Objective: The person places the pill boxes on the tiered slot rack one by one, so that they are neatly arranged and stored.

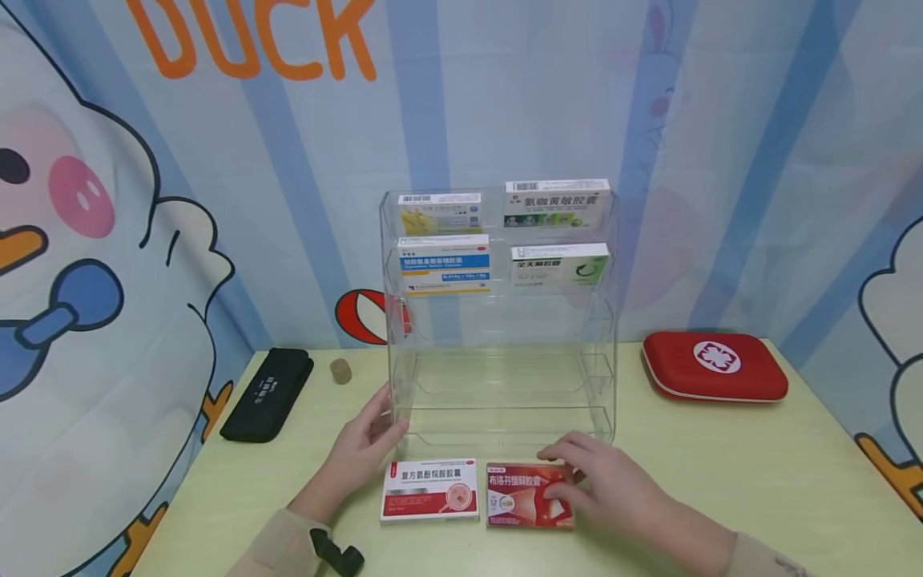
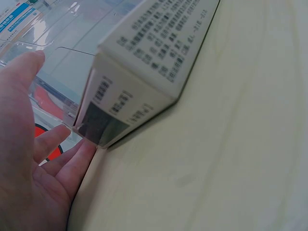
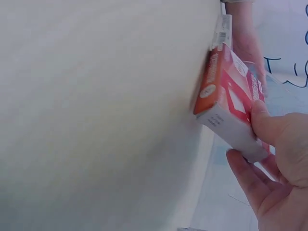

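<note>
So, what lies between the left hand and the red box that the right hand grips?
The white-and-red box lies between the left hand and the red box, as the head view shows.

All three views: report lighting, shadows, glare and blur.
Head: light is fairly even, large print on the red box readable; left wrist: fine print on the white box looks soft, a dark shadow hugs its lower edge, glints show on the clear rack; right wrist: a broad, soft shadow darkens the table, the red box's lettering is blurred.
</note>
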`<state>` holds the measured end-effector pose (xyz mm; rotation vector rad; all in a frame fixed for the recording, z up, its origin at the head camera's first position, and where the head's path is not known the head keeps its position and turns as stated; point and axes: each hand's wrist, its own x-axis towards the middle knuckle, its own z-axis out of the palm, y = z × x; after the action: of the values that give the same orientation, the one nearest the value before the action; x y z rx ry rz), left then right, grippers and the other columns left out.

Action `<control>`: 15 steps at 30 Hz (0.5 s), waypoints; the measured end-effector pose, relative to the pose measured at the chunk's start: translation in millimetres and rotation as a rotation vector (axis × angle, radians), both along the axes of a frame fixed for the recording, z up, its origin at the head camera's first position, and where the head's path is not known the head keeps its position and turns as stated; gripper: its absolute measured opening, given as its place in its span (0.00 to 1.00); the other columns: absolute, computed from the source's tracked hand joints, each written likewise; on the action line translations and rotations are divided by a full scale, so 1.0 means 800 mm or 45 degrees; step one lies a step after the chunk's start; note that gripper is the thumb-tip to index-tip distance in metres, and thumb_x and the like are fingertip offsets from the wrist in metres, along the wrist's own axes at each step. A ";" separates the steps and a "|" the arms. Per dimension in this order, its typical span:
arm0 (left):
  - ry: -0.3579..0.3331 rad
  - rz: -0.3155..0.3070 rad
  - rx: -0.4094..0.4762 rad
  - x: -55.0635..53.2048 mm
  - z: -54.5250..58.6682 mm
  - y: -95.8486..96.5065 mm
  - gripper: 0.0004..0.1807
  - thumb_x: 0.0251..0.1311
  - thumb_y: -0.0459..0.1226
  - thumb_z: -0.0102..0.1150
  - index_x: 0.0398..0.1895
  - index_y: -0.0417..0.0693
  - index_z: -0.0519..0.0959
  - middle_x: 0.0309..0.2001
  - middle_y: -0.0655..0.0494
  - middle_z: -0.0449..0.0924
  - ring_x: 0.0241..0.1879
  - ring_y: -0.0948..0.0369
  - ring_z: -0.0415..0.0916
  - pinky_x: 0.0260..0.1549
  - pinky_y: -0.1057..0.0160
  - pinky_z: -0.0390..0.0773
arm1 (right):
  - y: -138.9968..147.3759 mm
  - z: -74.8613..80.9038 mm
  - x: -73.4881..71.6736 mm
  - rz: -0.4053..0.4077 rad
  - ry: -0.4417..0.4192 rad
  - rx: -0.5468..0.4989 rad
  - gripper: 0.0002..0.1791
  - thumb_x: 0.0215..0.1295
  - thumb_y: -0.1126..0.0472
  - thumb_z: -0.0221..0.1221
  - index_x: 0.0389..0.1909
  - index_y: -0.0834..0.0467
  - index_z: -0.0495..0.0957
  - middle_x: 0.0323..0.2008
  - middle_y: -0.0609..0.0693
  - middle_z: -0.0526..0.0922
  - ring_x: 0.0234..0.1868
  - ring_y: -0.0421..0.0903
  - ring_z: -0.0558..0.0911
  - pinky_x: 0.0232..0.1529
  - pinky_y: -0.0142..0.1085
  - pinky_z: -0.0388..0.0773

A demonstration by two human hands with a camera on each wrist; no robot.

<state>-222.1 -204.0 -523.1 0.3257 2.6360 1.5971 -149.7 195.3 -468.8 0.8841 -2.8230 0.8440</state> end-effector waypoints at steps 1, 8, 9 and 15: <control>-0.001 -0.001 0.000 0.000 0.000 0.000 0.43 0.79 0.52 0.63 0.90 0.78 0.52 0.86 0.52 0.66 0.80 0.43 0.73 0.74 0.47 0.80 | 0.001 0.002 -0.001 0.028 0.036 -0.014 0.20 0.68 0.54 0.77 0.58 0.50 0.87 0.50 0.41 0.88 0.42 0.30 0.85 0.43 0.30 0.90; -0.013 -0.003 0.014 0.001 0.002 0.000 0.43 0.79 0.53 0.64 0.89 0.79 0.53 0.86 0.53 0.66 0.80 0.43 0.73 0.75 0.46 0.79 | 0.004 0.024 -0.008 0.079 0.157 -0.077 0.14 0.65 0.59 0.78 0.50 0.47 0.89 0.47 0.40 0.90 0.43 0.32 0.86 0.45 0.32 0.92; -0.016 -0.004 0.012 0.001 0.002 0.000 0.43 0.79 0.53 0.64 0.89 0.79 0.53 0.86 0.53 0.65 0.80 0.43 0.72 0.75 0.45 0.78 | 0.004 0.028 -0.010 0.065 0.161 -0.083 0.15 0.64 0.60 0.78 0.50 0.47 0.89 0.47 0.40 0.89 0.43 0.32 0.86 0.45 0.32 0.92; -0.017 -0.005 0.018 0.002 0.003 0.000 0.43 0.79 0.52 0.64 0.89 0.79 0.53 0.87 0.53 0.65 0.81 0.43 0.71 0.75 0.45 0.78 | 0.001 0.056 -0.027 0.011 0.377 -0.152 0.18 0.59 0.62 0.81 0.49 0.48 0.89 0.46 0.40 0.89 0.43 0.35 0.88 0.45 0.35 0.93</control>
<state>-220.7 -204.3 -521.0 0.3193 2.6139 1.6113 -171.4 196.1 -423.6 0.9192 -2.4908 0.7987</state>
